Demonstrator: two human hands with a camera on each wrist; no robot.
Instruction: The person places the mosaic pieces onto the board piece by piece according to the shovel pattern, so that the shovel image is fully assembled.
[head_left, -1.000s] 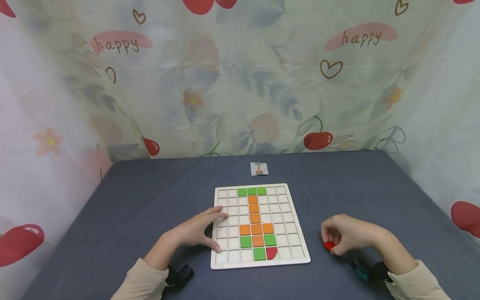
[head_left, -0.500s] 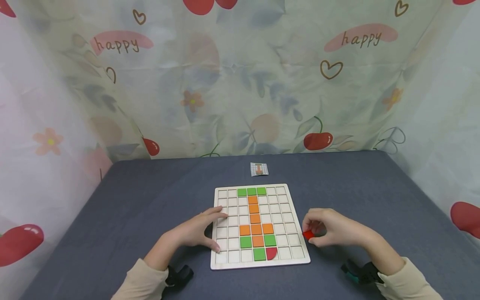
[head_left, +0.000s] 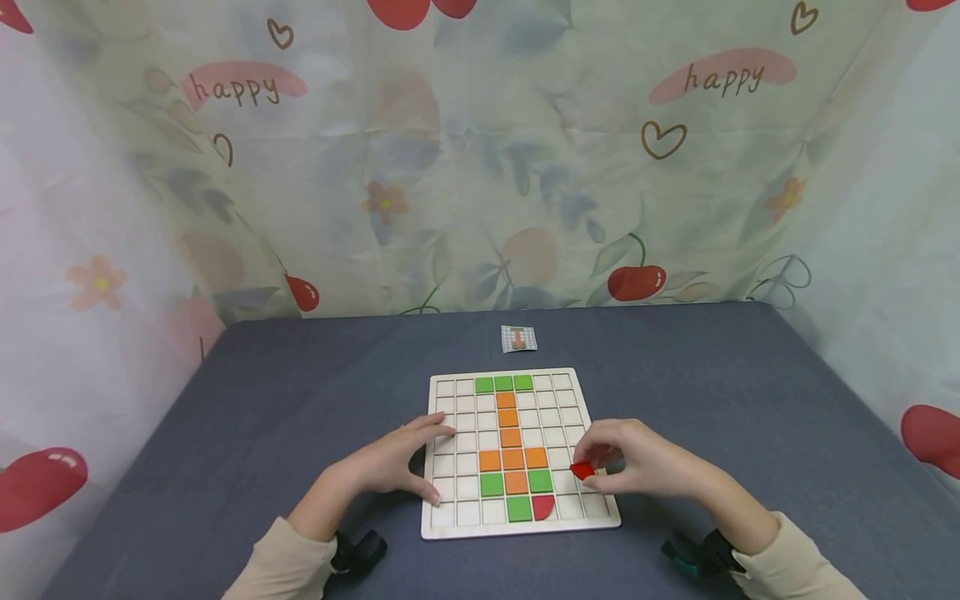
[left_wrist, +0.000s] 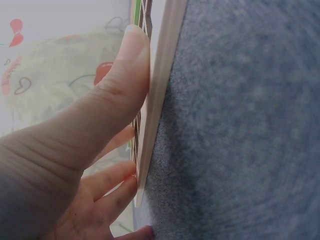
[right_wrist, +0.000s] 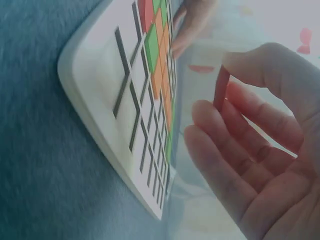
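A white grid board (head_left: 525,532) lies on the dark table, with green tiles (head_left: 503,382), orange tiles (head_left: 510,437) and one rounded red tile (head_left: 543,507) in its cells. My left hand (head_left: 390,460) rests on the board's left edge, fingers spread and thumb on the rim, as the left wrist view also shows. Over the board's right columns, my right hand (head_left: 637,457) pinches a second red tile (head_left: 582,472) between thumb and fingers. Seen edge-on in the right wrist view, that red tile (right_wrist: 221,89) is held above the board.
A small printed card (head_left: 518,338) with a gridded picture lies behind the board. The dark blue cloth (head_left: 337,375) covers the table. A patterned curtain (head_left: 465,167) hangs along the back and both sides.
My right hand has carried the red tile leftward from the table beside the board to above its right columns. The left hand and the board have stayed in place.
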